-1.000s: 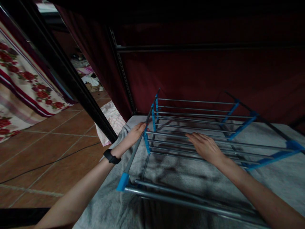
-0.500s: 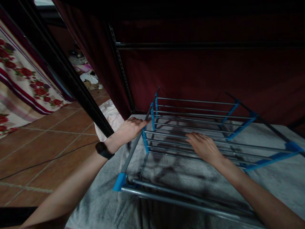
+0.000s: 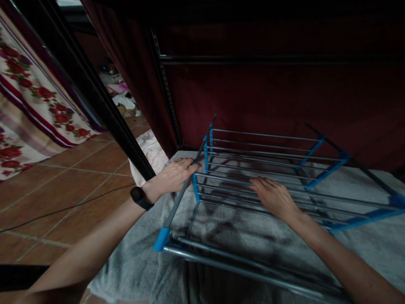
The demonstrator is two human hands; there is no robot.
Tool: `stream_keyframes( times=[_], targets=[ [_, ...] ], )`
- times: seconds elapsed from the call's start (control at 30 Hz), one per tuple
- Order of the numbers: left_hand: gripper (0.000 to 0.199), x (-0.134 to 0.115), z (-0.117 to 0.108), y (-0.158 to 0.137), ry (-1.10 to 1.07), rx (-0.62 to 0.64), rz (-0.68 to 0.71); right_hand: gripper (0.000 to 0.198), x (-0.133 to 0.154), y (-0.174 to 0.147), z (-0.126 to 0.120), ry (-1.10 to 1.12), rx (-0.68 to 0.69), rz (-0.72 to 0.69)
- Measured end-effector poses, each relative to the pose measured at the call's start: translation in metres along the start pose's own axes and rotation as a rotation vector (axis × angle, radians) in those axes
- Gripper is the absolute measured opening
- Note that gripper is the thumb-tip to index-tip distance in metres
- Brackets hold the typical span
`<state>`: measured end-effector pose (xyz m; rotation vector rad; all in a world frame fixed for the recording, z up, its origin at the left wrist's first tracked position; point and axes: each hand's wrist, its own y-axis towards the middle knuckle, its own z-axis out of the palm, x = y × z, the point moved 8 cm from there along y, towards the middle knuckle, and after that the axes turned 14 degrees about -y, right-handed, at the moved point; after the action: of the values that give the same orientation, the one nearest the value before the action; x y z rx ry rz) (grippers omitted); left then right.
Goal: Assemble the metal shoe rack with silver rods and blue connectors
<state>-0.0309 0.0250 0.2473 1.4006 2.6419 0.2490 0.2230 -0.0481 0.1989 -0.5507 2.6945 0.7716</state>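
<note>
A shoe rack (image 3: 232, 180) of thin metal bars with blue plastic joints lies tilted on a grey blanket (image 3: 133, 257). My left hand (image 3: 179, 174) is closed over the rack's left side pole, beside one of the blue brackets (image 3: 195, 188). Around a long crossbar near the rack's middle curl the fingers of my right hand (image 3: 274, 197); its thumb is hidden. Nearest me, a thicker tube (image 3: 221, 264) runs from the blue corner joint (image 3: 162, 239) toward the lower right. A black band sits on my left wrist.
Black metal bed posts (image 3: 107, 114) stand at the left, with a dark red curtain (image 3: 268, 97) behind the rack. Beyond the post are a tiled floor (image 3: 69, 185), a dark cable (image 3: 63, 209) and a flowered cloth (image 3: 34, 101). A striped cloth (image 3: 148, 147) lies by the post.
The whole view has shifted slightly, so the rack and surroundings sit a little farther right. Both hands stay at about the same places on the rack.
</note>
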Motion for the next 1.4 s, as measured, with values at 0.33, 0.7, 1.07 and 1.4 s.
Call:
stream_keyframes(
  times=[0.33, 0.7, 1.07, 1.4],
  targets=[
    [0.032, -0.005, 0.001, 0.005, 0.134, 0.017, 0.071, 0.012, 0.001, 0.0, -0.001, -0.004, -0.022, -0.007],
    [0.038, -0.007, 0.003, 0.008, 0.163, 0.016, 0.092, 0.01, 0.001, 0.001, 0.0, -0.003, -0.017, -0.014],
    [0.037, -0.006, 0.006, 0.01, 0.166, 0.035, 0.07, 0.013, 0.001, 0.002, 0.001, 0.004, 0.003, -0.008],
    [0.034, 0.004, 0.011, 0.004, -0.07, -0.034, 0.003, 0.031, -0.013, -0.017, -0.012, -0.067, -0.093, 0.073]
  ],
)
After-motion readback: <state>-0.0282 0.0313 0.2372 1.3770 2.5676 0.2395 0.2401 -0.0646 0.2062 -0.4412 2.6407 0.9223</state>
